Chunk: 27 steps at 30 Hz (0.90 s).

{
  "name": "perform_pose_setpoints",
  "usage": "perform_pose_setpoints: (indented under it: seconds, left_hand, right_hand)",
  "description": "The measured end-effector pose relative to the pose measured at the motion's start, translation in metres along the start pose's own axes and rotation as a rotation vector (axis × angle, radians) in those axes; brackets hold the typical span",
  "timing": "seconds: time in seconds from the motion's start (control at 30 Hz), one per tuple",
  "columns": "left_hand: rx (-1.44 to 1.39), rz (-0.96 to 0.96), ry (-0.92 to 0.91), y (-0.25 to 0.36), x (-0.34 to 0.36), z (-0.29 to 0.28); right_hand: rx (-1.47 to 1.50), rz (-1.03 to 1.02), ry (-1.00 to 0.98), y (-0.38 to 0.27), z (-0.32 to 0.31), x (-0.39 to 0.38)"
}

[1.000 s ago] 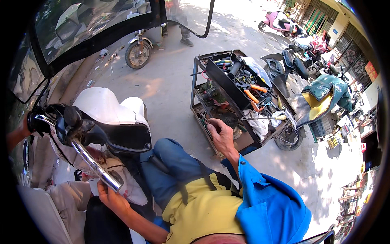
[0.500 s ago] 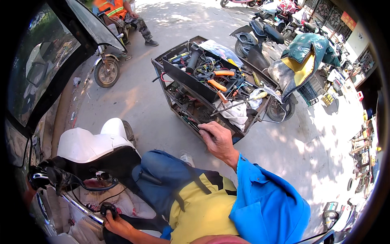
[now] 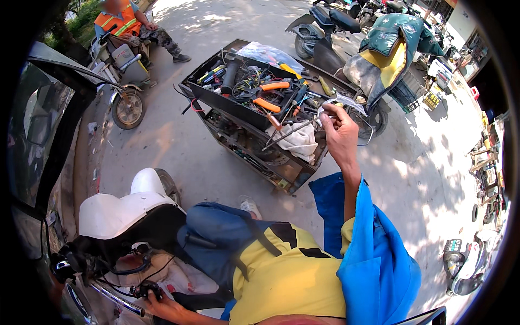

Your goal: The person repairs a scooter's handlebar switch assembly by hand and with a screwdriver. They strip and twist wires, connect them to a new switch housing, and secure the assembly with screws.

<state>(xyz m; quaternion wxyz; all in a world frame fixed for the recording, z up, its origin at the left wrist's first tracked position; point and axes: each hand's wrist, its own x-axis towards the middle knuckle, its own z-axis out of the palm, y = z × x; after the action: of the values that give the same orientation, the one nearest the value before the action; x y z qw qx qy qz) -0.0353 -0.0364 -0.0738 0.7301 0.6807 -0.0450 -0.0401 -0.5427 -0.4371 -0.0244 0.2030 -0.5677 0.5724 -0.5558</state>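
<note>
At lower left, my left hand (image 3: 158, 304) grips a black switch fitting (image 3: 145, 290) beside the chrome handlebar (image 3: 116, 297) of a white scooter (image 3: 108, 214). My right hand (image 3: 337, 130) reaches to the tool cart (image 3: 292, 173), fingers closed on the handle end of a long screwdriver (image 3: 292, 135), whose shaft slants down-left over a white rag (image 3: 298, 146). Beside it a black tray (image 3: 193, 88) holds wires and several tools, among them orange-handled pliers (image 3: 274, 86). Another person's hand (image 3: 56, 288) is partly visible at the handlebar's far-left grip.
A person in an orange vest (image 3: 124, 27) sits on a parked scooter (image 3: 127, 105) at upper left. Scooters, one under a green-and-yellow cover (image 3: 392, 38), line the upper right. A dark windscreen frame (image 3: 51, 151) borders the left. Clutter (image 3: 485, 173) lies along the right edge.
My right hand has moved up and right from the cart's near edge onto the screwdriver. My left hand stays at the handlebar fitting. The view has turned, bringing the seated person fully in.
</note>
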Motion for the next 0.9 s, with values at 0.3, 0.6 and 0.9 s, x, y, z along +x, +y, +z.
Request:
perform_pose_setpoints:
  seconds: [0.3,0.6,0.9]
  left_hand:
    - [0.008,0.001,-0.031,-0.004,0.001,-0.012]
    - [-0.073,-0.026,-0.003,0.011,-0.02,-0.003]
    - [-0.272,-0.071,-0.036,0.017,-0.032,0.039]
  right_hand:
    - [0.033,-0.015,-0.053,-0.005,0.024,-0.04]
    - [-0.354,-0.289,-0.222,-0.046,0.063,-0.033]
    - [-0.185,-0.622,0.098,-0.058,0.041,-0.043]
